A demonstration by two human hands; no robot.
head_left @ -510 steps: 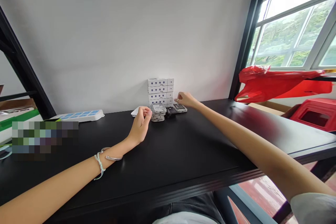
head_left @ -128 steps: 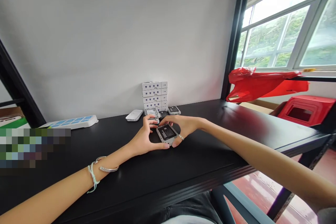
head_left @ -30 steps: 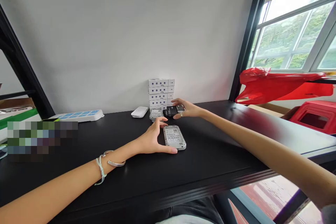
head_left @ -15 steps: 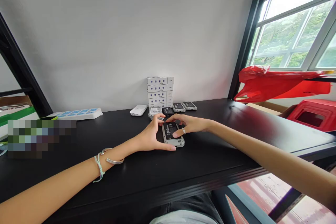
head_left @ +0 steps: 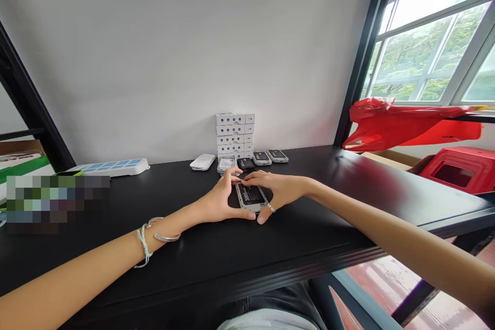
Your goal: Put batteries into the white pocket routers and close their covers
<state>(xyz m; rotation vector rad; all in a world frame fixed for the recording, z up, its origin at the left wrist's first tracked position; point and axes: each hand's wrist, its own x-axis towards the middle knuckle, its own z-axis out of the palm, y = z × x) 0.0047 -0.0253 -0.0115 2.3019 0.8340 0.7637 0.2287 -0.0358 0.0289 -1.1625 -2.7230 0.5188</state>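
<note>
On the black table lies a small white electronic device with its back off, showing a black battery marked 3000mAh. My left hand frames its left side, thumb at the near edge and fingers by the far end. Over its right side curves my right hand, a ring on one finger. The right thumb touches the near right corner, while the right fingertips rest at the far end and partly cover it. Behind the hands, similar devices with black batteries lie in a row, along with a loose-looking black battery.
Small white boxes are stacked against the wall. Left of them is a pile of white covers. A white power strip lies further left, near a blurred patch. Red plastic bags and a red stool are at the right.
My right thumb has moved from the battery's face down to the device's near right corner, and the right fingers have shifted left along its far end. My left hand keeps its place.
</note>
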